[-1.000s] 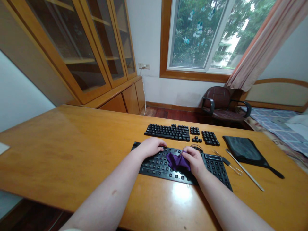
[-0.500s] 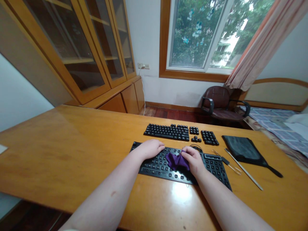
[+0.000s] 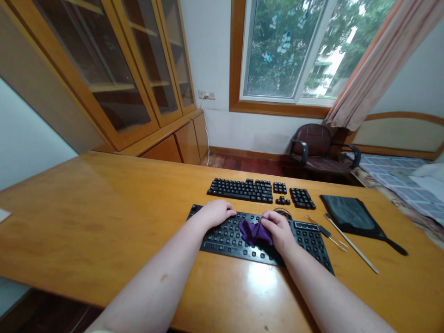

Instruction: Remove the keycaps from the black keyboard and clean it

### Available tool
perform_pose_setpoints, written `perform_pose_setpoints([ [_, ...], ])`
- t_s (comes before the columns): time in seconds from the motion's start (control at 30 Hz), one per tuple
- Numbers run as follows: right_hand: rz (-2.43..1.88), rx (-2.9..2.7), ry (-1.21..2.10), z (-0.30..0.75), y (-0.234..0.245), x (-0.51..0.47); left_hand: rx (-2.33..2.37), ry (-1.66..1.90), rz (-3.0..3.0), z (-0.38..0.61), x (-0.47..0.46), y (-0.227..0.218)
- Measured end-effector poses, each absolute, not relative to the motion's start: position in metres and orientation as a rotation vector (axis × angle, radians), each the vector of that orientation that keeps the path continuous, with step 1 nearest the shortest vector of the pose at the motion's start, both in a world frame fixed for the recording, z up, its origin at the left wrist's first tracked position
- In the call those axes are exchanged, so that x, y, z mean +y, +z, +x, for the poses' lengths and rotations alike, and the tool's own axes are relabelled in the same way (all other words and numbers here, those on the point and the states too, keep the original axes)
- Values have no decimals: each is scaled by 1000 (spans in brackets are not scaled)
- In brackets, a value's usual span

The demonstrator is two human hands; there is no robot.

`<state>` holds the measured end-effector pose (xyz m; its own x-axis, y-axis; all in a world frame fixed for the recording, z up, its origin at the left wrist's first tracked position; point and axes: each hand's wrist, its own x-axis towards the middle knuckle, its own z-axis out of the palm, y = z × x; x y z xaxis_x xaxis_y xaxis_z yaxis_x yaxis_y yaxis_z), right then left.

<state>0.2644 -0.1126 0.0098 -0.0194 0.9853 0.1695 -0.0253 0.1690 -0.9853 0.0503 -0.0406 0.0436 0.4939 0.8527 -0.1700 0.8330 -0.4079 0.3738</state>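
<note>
On the wooden desk (image 3: pixel 104 208), just in front of the person, a black keyboard base (image 3: pixel 222 248) is lying at a slant, its rows of key posts showing without caps. The left hand (image 3: pixel 218 213) is resting over its far edge toward the left, fingers lying close together; whether they are gripping the base or only touching it, I cannot tell. The right hand (image 3: pixel 280 230) is pinching a crumpled purple cloth (image 3: pixel 255 232) between thumb and fingers, and the cloth is draping over the middle of the base, covering some of the posts. Behind the right hand, a dark cable (image 3: pixel 283 212) is looping near the far edge. Beyond the base, black keycaps are sitting in separate groups: a large block (image 3: pixel 241 190), a small block (image 3: pixel 280 188), an arrow cluster (image 3: pixel 282 200) and a number block (image 3: pixel 302 198). To the right of the base, a small tool with wire prongs (image 3: pixel 325 231) is lying near a slim pale stick (image 3: pixel 352 243), and a flat black pouch (image 3: pixel 350 215) is resting just past them, its strap trailing toward the right. Farther off, a brown armchair (image 3: pixel 314 143) is standing below the window (image 3: pixel 277 55), near a bed (image 3: pixel 391 171).
</note>
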Motion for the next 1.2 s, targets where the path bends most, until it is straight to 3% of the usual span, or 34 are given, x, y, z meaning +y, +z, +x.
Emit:
perform_pose_setpoints([
  [0.5,-1082,-1316,1104,265,9,-112,1511,316,2253,60,-40,47],
  [0.73,-1077,-1287,1100,263,14,-113,1612,291,2290,82,41,67],
  [1.2,-1097,-1314,1097,262,15,-114,1465,224,2288,139,120,39],
])
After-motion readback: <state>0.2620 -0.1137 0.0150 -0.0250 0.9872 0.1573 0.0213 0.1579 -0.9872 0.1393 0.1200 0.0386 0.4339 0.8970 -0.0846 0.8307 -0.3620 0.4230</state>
